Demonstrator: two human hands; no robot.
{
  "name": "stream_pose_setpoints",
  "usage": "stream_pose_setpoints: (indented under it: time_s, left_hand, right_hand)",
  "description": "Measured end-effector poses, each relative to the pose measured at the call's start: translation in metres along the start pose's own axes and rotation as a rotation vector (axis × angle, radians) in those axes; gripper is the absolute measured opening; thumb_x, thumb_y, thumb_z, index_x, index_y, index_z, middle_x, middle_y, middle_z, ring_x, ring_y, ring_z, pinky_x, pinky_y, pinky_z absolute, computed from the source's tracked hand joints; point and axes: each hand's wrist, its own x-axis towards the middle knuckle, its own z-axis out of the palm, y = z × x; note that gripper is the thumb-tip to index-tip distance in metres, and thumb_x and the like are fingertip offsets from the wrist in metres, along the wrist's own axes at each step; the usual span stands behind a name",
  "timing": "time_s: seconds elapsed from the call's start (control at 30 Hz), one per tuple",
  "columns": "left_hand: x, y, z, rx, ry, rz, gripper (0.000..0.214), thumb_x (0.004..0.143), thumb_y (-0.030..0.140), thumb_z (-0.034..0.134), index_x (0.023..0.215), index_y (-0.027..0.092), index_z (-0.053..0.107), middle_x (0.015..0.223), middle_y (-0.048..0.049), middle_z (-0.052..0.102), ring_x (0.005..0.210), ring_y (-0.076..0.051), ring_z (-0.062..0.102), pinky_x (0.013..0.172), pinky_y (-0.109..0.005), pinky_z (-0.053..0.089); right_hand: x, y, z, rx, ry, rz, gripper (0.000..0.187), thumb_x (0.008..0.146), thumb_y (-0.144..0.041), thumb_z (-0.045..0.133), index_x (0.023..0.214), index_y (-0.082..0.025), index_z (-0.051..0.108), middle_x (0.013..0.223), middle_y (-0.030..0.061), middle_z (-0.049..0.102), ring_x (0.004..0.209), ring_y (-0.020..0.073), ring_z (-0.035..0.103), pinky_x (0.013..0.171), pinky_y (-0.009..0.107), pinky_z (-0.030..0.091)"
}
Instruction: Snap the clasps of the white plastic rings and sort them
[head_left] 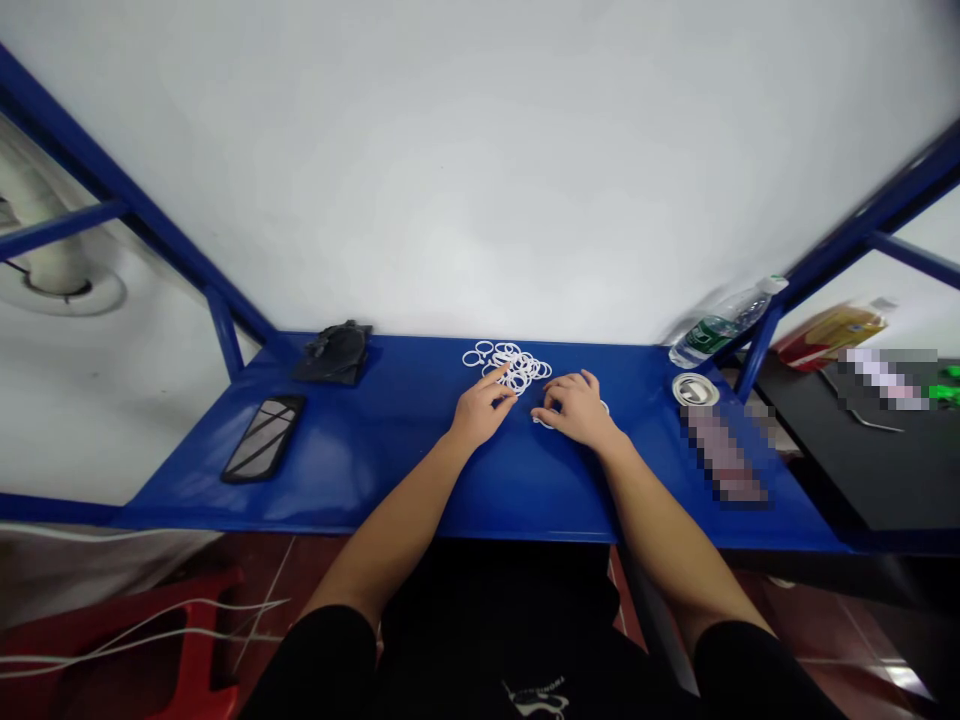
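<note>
A pile of several white rings point(512, 364) lies on the blue table point(360, 450) near the wall. My left hand point(481, 409) rests at the pile's near edge, index finger stretched out and touching a ring, the other fingers curled. My right hand point(576, 407) lies palm down just right of it, fingers spread and bent, pressing on a few white rings point(541, 419) that show partly beneath it. Neither hand has lifted anything.
A black phone point(263, 437) lies on the table's left part, with a dark pouch point(334, 351) behind it. At the right stand a lying water bottle point(721, 325) and a round metal tin point(695, 389). A red stool point(127, 640) is below left.
</note>
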Motion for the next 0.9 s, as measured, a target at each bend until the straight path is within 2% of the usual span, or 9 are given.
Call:
stream_pose_setpoints:
  time_s: [0.1,0.2,0.4,0.5,0.67,0.77,0.9]
  left_hand:
    - [-0.001,0.002,0.001,0.008,-0.024,0.084,0.014,0.096,0.031,0.065,0.092,0.025,0.077,0.146,-0.0087,0.064,0.118,-0.024,0.071,0.101,-0.039,0.057]
    - [-0.002,0.005,0.002,0.039,-0.078,0.144,0.015,0.097,0.034,0.065,0.095,0.026,0.078,0.143,-0.0084,0.067,0.114,-0.025,0.073,0.101,-0.042,0.056]
    - [-0.004,0.013,0.003,0.108,-0.228,0.184,0.017,0.096,0.034,0.064,0.094,0.028,0.08,0.146,-0.0073,0.065,0.112,-0.027,0.073,0.1,-0.044,0.054]
    - [-0.005,0.015,0.004,0.137,-0.256,0.229,0.018,0.097,0.034,0.063,0.094,0.028,0.08,0.147,-0.0066,0.064,0.111,-0.026,0.073,0.099,-0.043,0.055]
    - [-0.005,0.011,0.008,0.14,-0.149,0.34,0.015,0.096,0.034,0.067,0.1,0.026,0.079,0.139,-0.0073,0.069,0.113,-0.025,0.073,0.098,-0.043,0.058]
    - [-0.004,0.006,0.01,0.142,-0.058,0.409,0.015,0.096,0.029,0.066,0.103,0.024,0.078,0.122,-0.0073,0.077,0.112,-0.023,0.073,0.097,-0.041,0.06]
    - [-0.004,0.002,0.012,0.167,-0.04,0.449,0.014,0.097,0.026,0.064,0.101,0.023,0.077,0.11,-0.0051,0.079,0.103,-0.02,0.075,0.093,-0.038,0.061]
  right_hand:
    - [0.002,-0.005,-0.001,0.092,0.062,0.038,0.024,0.095,-0.048,0.071,0.095,-0.024,0.07,0.096,0.0057,0.075,0.095,0.0272,0.066,0.103,0.054,0.04]
    - [0.003,-0.011,-0.001,0.194,0.077,0.008,0.027,0.101,-0.048,0.062,0.109,-0.023,0.068,0.097,0.0071,0.075,0.09,0.0251,0.067,0.09,0.043,0.046]
    - [-0.001,-0.018,0.003,0.314,0.121,-0.011,0.016,0.1,-0.039,0.06,0.102,-0.023,0.064,0.091,0.0059,0.073,0.081,0.0226,0.067,0.079,0.038,0.051]
    - [-0.002,-0.019,0.004,0.35,0.15,-0.005,0.015,0.099,-0.033,0.06,0.11,-0.023,0.064,0.095,0.0057,0.074,0.082,0.0216,0.069,0.078,0.037,0.054]
    - [-0.001,-0.019,0.005,0.308,0.171,-0.132,0.024,0.099,-0.025,0.055,0.119,-0.025,0.069,0.105,0.0068,0.078,0.091,0.0217,0.072,0.083,0.037,0.056]
    - [0.0,-0.019,0.005,0.31,0.203,-0.207,0.021,0.097,-0.021,0.057,0.111,-0.025,0.072,0.102,0.0059,0.079,0.088,0.0206,0.073,0.08,0.035,0.056]
    - [0.001,-0.022,0.003,0.318,0.202,-0.214,0.017,0.087,-0.014,0.06,0.095,-0.024,0.072,0.088,0.0035,0.077,0.079,0.0192,0.071,0.075,0.033,0.055]
